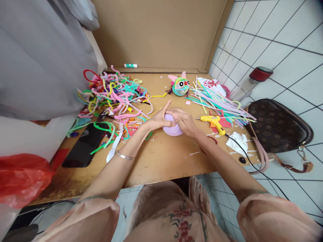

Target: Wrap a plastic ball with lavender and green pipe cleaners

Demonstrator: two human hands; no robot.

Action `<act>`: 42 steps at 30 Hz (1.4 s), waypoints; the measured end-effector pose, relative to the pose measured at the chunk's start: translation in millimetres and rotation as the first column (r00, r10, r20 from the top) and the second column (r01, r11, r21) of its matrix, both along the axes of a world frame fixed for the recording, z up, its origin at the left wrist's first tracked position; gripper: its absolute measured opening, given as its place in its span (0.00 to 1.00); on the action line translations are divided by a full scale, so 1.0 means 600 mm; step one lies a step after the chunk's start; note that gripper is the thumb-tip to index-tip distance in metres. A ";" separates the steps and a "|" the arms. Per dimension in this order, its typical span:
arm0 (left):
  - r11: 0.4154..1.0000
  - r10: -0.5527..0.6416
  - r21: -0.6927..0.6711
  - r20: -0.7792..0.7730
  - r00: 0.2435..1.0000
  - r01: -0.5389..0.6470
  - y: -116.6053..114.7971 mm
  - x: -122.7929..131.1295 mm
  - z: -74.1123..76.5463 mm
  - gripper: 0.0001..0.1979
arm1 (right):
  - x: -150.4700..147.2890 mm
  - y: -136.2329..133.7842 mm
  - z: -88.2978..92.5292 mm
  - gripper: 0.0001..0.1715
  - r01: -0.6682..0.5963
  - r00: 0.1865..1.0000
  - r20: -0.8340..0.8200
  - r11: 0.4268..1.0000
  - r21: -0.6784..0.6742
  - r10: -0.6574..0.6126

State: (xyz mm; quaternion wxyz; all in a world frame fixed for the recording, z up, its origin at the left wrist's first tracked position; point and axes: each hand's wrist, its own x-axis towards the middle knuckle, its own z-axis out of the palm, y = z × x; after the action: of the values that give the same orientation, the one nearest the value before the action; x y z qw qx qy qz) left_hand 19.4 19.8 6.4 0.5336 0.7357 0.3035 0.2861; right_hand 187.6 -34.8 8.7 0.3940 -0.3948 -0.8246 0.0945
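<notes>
A round lilac ball (172, 130), its surface wound in rings, is between my two hands over the middle of the table. My left hand (161, 118) holds its left and upper side, thumb across the front and the index finger stretched away. From the right, my right hand (183, 121) grips it, with the thumb pressed on its top; some fingers are hidden behind the ball. Beyond them sits a finished-looking striped ball figure (180, 86) with pink ears, eyes and a red nose. A yellow glue gun (213, 123) lies to the right of my right hand.
Tangled coloured pipe cleaners (118, 90) cover the left side, near a black phone (83, 146). Straight pipe cleaners (222, 101) lie at the right. A white crumpled tissue (237, 144), a brown handbag (277, 126) and a bottle (246, 87) stand along the right. A cardboard panel (161, 33) closes the back.
</notes>
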 end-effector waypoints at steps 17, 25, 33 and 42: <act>0.996 0.062 0.062 0.104 0.993 -0.068 0.007 0.004 -0.034 0.55 | -0.020 -0.011 0.007 0.43 0.083 0.990 0.113 0.996 0.038 -0.087; 0.961 0.235 -0.152 0.010 0.972 -0.231 -0.012 0.017 -0.010 0.57 | 0.006 -0.011 -0.007 0.42 0.095 0.757 -0.599 0.951 -0.294 -0.261; 0.946 0.240 -0.249 0.102 0.965 -0.208 -0.016 0.015 -0.013 0.57 | -0.010 0.002 -0.031 0.49 -0.038 0.643 -0.704 0.905 -0.424 -0.303; 0.955 0.159 -0.277 0.180 0.971 -0.105 -0.015 0.008 -0.022 0.56 | -0.007 0.007 -0.028 0.45 -0.053 0.622 -0.699 0.871 -0.488 -0.353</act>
State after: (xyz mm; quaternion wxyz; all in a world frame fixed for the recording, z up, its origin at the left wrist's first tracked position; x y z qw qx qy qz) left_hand 24.2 11.1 -6.7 0.6349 0.6029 0.3326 0.3504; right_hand 183.2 -30.6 -8.2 0.6075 -0.4679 -0.4915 0.4127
